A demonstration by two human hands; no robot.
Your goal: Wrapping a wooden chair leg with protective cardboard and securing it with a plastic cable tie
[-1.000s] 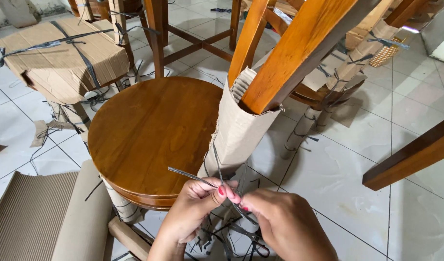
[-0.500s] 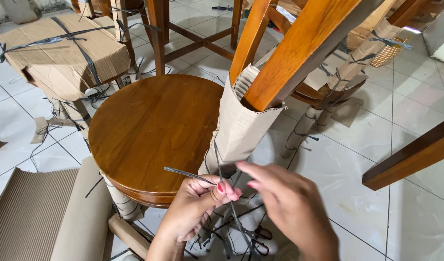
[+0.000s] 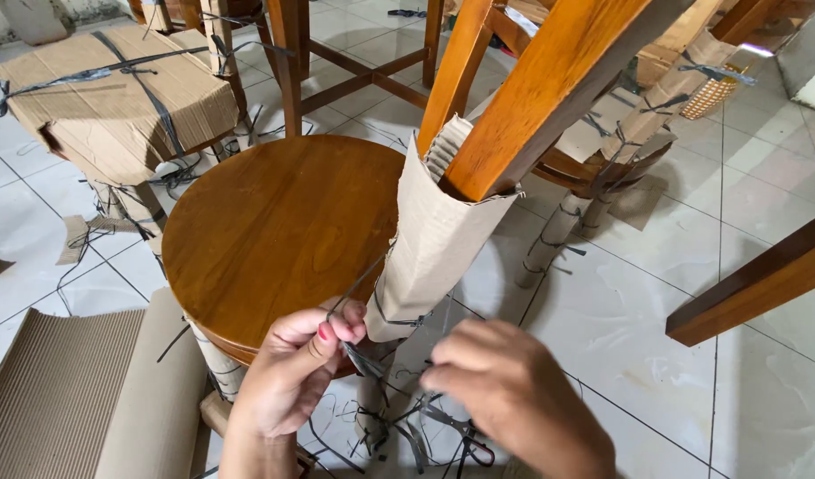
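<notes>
Fingers of the left hand (image 3: 303,362) pinch a thin dark strap (image 3: 358,355) at lower centre, just beside the cardboard-wrapped chair leg (image 3: 434,248), while the right hand (image 3: 514,395), curled loosely, touches the strap's other end below the round wooden seat (image 3: 274,231).

I have one view only, from the camera on the person's head. It looks steeply down and forward, close over the left hand (image 3: 296,372) and right hand (image 3: 514,399) at the bottom edge. The round wooden seat (image 3: 274,231) fills the middle, near the lens. Farther up, the view reaches across the tiled floor (image 3: 744,177) to a wrapped box (image 3: 114,98).
</notes>
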